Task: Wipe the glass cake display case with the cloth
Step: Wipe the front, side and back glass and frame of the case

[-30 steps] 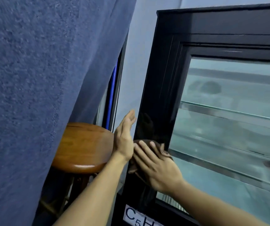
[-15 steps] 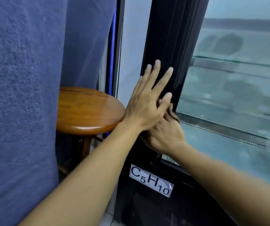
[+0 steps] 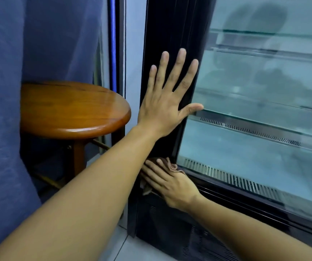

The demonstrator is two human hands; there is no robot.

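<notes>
Cloth point(image 3: 171, 165) pressed flat-fingered by right hand point(image 3: 172, 183) onto display case point(image 3: 170, 25) frame, beside glass point(image 3: 245, 157) corner. Just above, left hand point(image 3: 162, 108) splayed wide, holding nothing. Leftward, wooden stool point(image 3: 72, 110), blue curtain point(image 3: 38, 44); below, tiled floor point(image 3: 125, 245).

Dim bluish light; hazy reflections on glass point(image 3: 255, 91); soft blur, edges bowed.

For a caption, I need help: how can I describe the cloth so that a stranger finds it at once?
Find the glass display case and follow its black frame down the left upright to the bottom corner. There the right hand presses a brown cloth, the only soft, crumpled thing on the case.
</notes>
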